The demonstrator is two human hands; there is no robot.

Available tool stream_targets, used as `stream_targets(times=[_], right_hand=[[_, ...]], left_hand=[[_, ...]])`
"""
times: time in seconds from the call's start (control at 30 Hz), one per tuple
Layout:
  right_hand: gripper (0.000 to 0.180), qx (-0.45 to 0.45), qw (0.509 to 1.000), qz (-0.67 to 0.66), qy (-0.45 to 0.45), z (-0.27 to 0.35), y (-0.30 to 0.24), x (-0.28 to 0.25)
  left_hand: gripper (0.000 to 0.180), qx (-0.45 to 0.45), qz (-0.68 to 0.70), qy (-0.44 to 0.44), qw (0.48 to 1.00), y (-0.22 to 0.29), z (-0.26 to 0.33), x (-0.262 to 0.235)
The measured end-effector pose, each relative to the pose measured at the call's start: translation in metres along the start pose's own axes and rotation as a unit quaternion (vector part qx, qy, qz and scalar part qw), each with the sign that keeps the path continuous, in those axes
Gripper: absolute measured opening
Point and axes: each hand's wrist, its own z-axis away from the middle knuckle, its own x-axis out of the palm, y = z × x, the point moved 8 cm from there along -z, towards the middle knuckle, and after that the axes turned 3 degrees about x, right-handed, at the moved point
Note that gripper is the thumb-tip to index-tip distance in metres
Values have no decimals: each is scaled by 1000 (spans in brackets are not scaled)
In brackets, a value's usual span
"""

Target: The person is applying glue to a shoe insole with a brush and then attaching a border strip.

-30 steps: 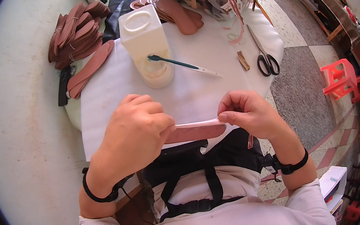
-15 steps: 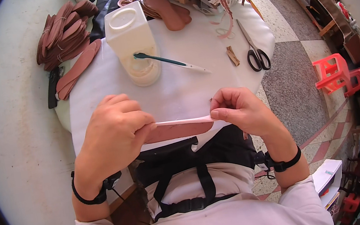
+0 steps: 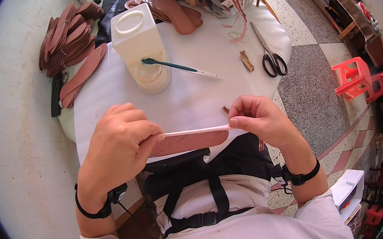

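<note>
Left hand (image 3: 119, 138) and right hand (image 3: 259, 122) sit farther apart than a second ago, baring more of the pale strip (image 3: 195, 131) between them. Each grip is pinched, thumb against finger, on that strip, which runs along the upper edge of a reddish-brown insole (image 3: 192, 142). The insole lies crosswise at the near edge of the white-covered bench (image 3: 199, 101), its left end hidden by the left hand; whether it touches the bench I cannot tell. Beyond the hands stand a cloudy plastic container (image 3: 135, 42) with a teal-and-white brush (image 3: 180, 67) resting in its opening, and, to the right, black-handled scissors (image 3: 267, 54). Bundled insoles (image 3: 67, 36) are piled at the far left.
</note>
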Motion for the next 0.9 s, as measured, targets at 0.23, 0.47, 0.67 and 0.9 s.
stream_targets(times=[0.23,0.47,0.67,0.9], right_hand=[[11,-4,1000,-9,12,1,4,-5],[10,-1,1000,-11,16,3,6,-10],[9,-21,999,-22,30,3,5,-14],[11,-22,1000,-12,19,6,-1,-17]], left_hand=[[8,-7,14,2,1000,-1,-1,1],[9,-12,19,7,1000,-2,-2,2],[10,-17,15,17,1000,-4,-2,5],[5,-25,14,7,1000,-1,-2,0]])
